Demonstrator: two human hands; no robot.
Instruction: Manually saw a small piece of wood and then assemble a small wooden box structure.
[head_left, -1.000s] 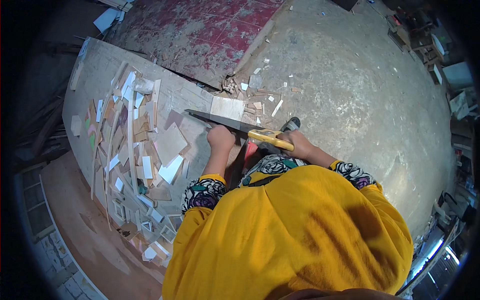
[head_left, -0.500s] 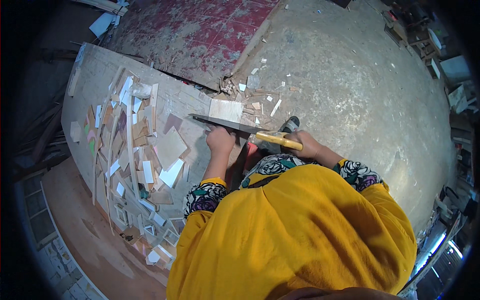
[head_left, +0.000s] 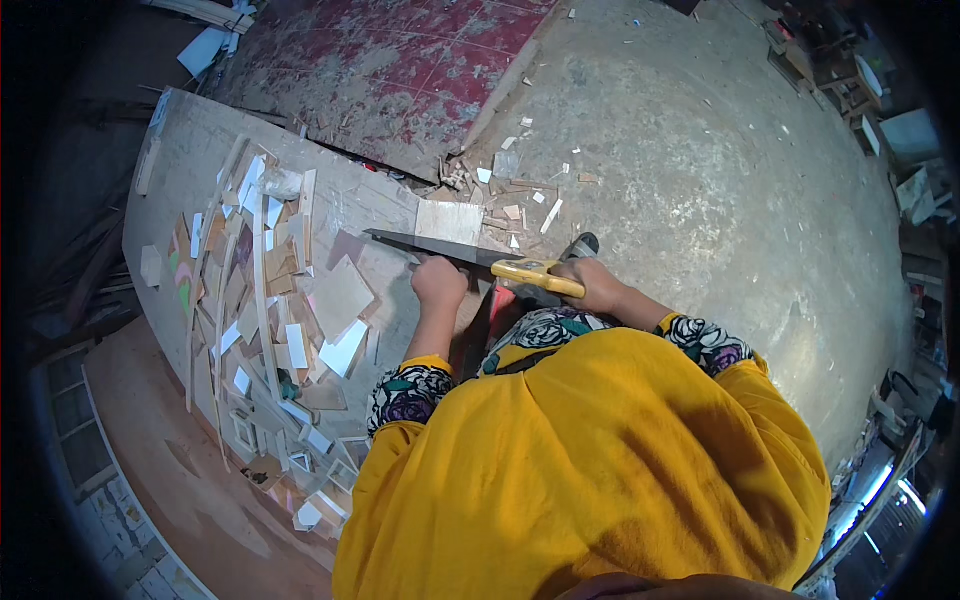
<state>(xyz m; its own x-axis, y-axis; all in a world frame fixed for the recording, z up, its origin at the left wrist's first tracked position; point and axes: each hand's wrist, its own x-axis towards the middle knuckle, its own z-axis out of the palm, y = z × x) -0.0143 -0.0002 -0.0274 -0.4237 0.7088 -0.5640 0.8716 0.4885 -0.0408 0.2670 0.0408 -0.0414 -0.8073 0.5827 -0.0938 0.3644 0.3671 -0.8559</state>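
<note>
My right hand point(head_left: 598, 287) is wrapped around the yellow handle point(head_left: 530, 273) of a handsaw. The saw's dark blade point(head_left: 440, 245) points left and lies across the near side of a pale, square wooden board point(head_left: 450, 221) at the worktable's edge. Just on the near side of the blade is my left hand point(head_left: 440, 283), its fingers curled down close to the steel. What those fingers press or grip is hidden under the hand. A red object point(head_left: 501, 299) shows between my forearms, partly covered by my clothing.
Offcuts, thin strips and small white pieces point(head_left: 343, 347) are heaped on the worktable point(head_left: 390, 205) to the left. Wood scraps point(head_left: 514, 212) litter the concrete floor point(head_left: 690, 170) beyond the table. A dusty red tiled area point(head_left: 400, 70) lies at the far side. My shoe point(head_left: 582, 246) shows beside the saw handle.
The saw and my right hand have shifted to the left, so the blade tip reaches farther past the board. My left hand stays almost where it was.
</note>
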